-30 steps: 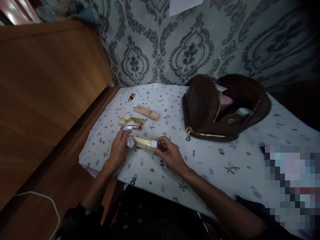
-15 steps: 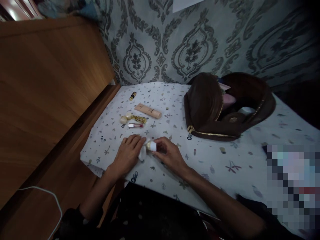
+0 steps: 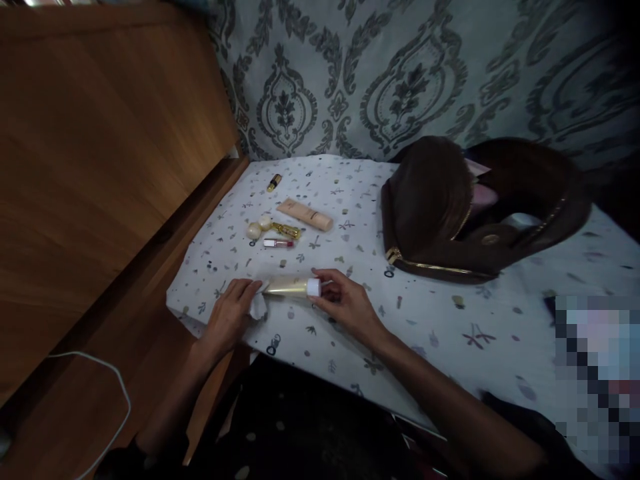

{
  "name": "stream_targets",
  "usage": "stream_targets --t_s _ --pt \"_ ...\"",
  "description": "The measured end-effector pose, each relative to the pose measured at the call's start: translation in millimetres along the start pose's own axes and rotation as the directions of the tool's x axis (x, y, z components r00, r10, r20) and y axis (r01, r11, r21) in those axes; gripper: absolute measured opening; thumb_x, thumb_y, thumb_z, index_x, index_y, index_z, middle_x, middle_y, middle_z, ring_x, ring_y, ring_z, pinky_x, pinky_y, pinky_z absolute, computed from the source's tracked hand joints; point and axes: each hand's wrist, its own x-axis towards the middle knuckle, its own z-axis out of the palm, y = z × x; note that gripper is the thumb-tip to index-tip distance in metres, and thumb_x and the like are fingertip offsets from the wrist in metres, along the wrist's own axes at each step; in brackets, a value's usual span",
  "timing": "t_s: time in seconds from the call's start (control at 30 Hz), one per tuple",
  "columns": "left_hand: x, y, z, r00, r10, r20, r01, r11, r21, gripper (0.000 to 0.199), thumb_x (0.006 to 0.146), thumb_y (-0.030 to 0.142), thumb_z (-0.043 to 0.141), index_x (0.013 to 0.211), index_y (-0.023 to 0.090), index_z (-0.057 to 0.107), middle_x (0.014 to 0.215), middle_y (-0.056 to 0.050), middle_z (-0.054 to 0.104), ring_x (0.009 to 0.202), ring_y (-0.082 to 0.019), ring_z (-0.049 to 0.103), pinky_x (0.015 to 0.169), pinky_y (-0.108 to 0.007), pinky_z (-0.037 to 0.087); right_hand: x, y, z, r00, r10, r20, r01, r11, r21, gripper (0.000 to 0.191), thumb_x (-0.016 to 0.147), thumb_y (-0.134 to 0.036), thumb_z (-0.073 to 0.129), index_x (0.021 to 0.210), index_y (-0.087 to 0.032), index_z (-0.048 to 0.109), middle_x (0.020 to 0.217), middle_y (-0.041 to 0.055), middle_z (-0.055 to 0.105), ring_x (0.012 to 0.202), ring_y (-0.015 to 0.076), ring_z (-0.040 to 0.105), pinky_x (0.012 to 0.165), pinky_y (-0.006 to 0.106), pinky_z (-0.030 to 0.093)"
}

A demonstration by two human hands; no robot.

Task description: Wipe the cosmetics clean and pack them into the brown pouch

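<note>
Near the front edge of the patterned white cloth, in your head view, a pale gold tube lies crosswise between your hands. Your right hand has its thumb and fingers closed around the white cap; your left hand pinches a crumpled white tissue against the opposite end. Just beyond the tube you have a lipstick, with a gold bottle and two cream balls behind it. Farther back lie a beige tube and a small black-and-gold piece. To your right sits an open brown bag, its gold zip undone.
</note>
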Motion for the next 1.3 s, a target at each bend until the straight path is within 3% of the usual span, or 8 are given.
stream_targets --t_s 0.2,0.37,0.6,0.77,0.9,1.03,1.17,1.3 --pt "13.5 39.8 -4.8 0.986 0.014 -0.164 -0.044 0.983 -0.179 0.08 0.065 -0.008 0.041 0.14 0.021 0.044 0.123 -0.011 0.056 0.116 -0.026 0.054 0.099 -0.042 0.049 0.0 1.3 2.2 0.999 -0.031 0.021 0.032 0.999 -0.011 0.031 0.073 -0.033 0.073 0.1 -0.021 0.064 0.087 0.0029 0.067 0.077 0.0166 0.061 0.069 0.031 0.052" --pt "30.2 73.9 16.9 0.983 0.182 -0.024 -0.183 0.973 -0.139 0.066 0.083 -0.002 0.042 0.145 0.016 0.036 0.135 -0.017 0.053 0.124 -0.029 0.049 0.104 -0.045 0.046 0.3 4.7 3.2 1.0 -0.022 0.006 0.022 1.0 -0.005 0.033 0.071 -0.031 0.072 0.101 -0.021 0.064 0.085 0.0011 0.066 0.071 0.0148 0.058 0.068 0.03 0.051" --pt "9.4 33.8 24.3 0.999 0.035 0.016 -0.035 0.999 -0.02 0.071 0.073 -0.009 0.042 0.141 0.012 0.042 0.134 -0.016 0.053 0.123 -0.028 0.046 0.105 -0.046 0.045 -1.0 1.0 0.8 0.999 0.023 0.034 -0.023 1.0 0.005 0.034 0.072 -0.036 0.075 0.101 -0.02 0.067 0.096 0.006 0.07 0.083 0.019 0.063 0.077 0.036 0.054" --pt "-2.4 14.3 12.8 0.997 -0.072 0.035 0.072 0.997 -0.014 0.069 0.066 -0.012 0.038 0.128 0.011 0.055 0.116 -0.015 0.059 0.109 -0.027 0.052 0.093 -0.045 0.052 -1.3 -0.5 1.0 0.989 0.121 0.079 -0.129 0.987 0.101 0.041 0.074 -0.038 0.073 0.111 -0.021 0.064 0.076 -0.0001 0.067 0.065 0.0155 0.062 0.061 0.031 0.054" --pt "8.1 18.5 -1.9 0.988 -0.125 -0.087 0.114 0.986 -0.123 0.07 0.062 -0.009 0.039 0.125 0.017 0.058 0.11 -0.01 0.059 0.105 -0.025 0.055 0.091 -0.041 0.052 0.3 -2.4 0.8 0.993 0.104 0.053 -0.111 0.983 0.149 0.04 0.072 -0.041 0.075 0.105 -0.021 0.066 0.087 0.0028 0.07 0.071 0.0167 0.065 0.066 0.032 0.057" --pt "28.5 44.5 -6.9 0.989 0.014 -0.148 -0.055 0.96 -0.276 0.077 0.067 -0.007 0.039 0.139 0.022 0.047 0.125 -0.01 0.055 0.118 -0.023 0.053 0.099 -0.039 0.047 -1.0 -5.4 2.6 1.0 0.0 0.022 -0.002 0.995 0.1 0.031 0.075 -0.039 0.073 0.1 -0.022 0.067 0.098 0.0052 0.071 0.085 0.0189 0.067 0.078 0.035 0.056" --pt "45.4 68.6 -0.2 0.98 0.197 0.003 -0.193 0.963 -0.186 0.065 0.079 -0.001 0.044 0.14 0.018 0.044 0.13 -0.015 0.056 0.123 -0.027 0.05 0.106 -0.047 0.039 -3.4 -4.5 5.9 0.998 -0.061 -0.01 0.062 0.991 0.119 0.033 0.072 -0.032 0.075 0.098 -0.023 0.058 0.086 0.0006 0.068 0.077 0.0162 0.065 0.074 0.032 0.056" --pt "47.7 59.9 -7.7 0.976 0.178 0.128 -0.172 0.983 -0.059 0.051 0.082 0.0 0.045 0.13 0.016 0.051 0.119 -0.013 0.062 0.117 -0.028 0.053 0.108 -0.052 0.033 -3.1 -4.7 6.1 0.998 -0.061 0.022 0.058 0.988 0.141 0.039 0.069 -0.032 0.078 0.099 -0.023 0.055 0.091 0.0017 0.069 0.082 0.017 0.067 0.076 0.033 0.057"
